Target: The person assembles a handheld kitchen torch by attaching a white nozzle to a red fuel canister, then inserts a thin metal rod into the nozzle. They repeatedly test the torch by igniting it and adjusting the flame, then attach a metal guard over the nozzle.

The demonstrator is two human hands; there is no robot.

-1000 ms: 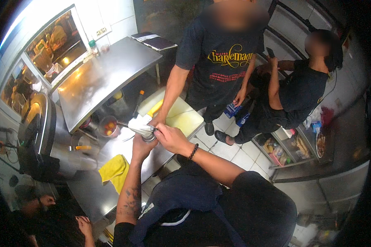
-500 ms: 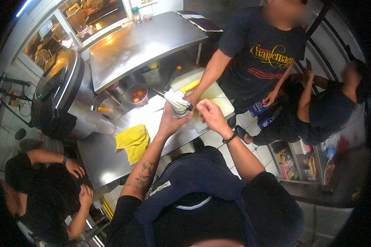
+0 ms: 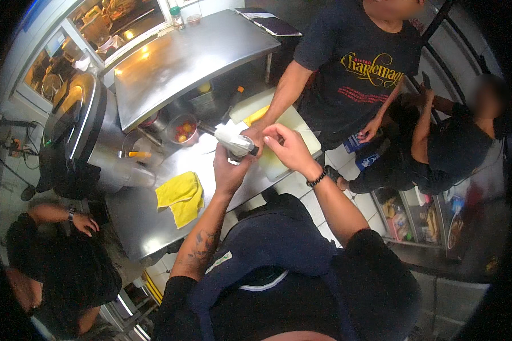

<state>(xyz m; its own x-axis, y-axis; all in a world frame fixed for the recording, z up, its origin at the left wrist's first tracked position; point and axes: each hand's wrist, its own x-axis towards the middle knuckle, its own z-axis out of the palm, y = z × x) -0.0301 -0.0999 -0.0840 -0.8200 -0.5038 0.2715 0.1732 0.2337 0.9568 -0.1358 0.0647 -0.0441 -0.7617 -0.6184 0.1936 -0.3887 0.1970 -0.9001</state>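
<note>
My left hand (image 3: pixel 231 170) is wrapped round a shiny cup-like holder; a white, wrapped-looking bundle (image 3: pixel 233 139) with a black end sticks out of its top, its kind unclear. Just right of it, my right hand (image 3: pixel 290 149) is raised with fingers loosely bent, thumb apart, and no object visible in them. A co-worker's hand (image 3: pixel 255 132) reaches in between, close to both of mine. Beneath that arm lie a long yellow object (image 3: pixel 257 115) and a pale cutting board (image 3: pixel 294 128). A yellow cloth (image 3: pixel 180 196) lies on the steel counter (image 3: pixel 132 224) left of my forearm.
Behind my hands stand a tub of red and yellow fruit or vegetables (image 3: pixel 183 131) and clear containers (image 3: pixel 137 152). A raised steel shelf (image 3: pixel 199 48) spans the back. One person (image 3: pixel 352 62) stands across the counter, another (image 3: pixel 461 139) at right, a third (image 3: pixel 57 267) at left.
My right hand has shifted slightly left toward the bundle, and its fingers have loosened from a tighter curl. The white bundle has turned in my left hand. The person at left has drawn a hand back.
</note>
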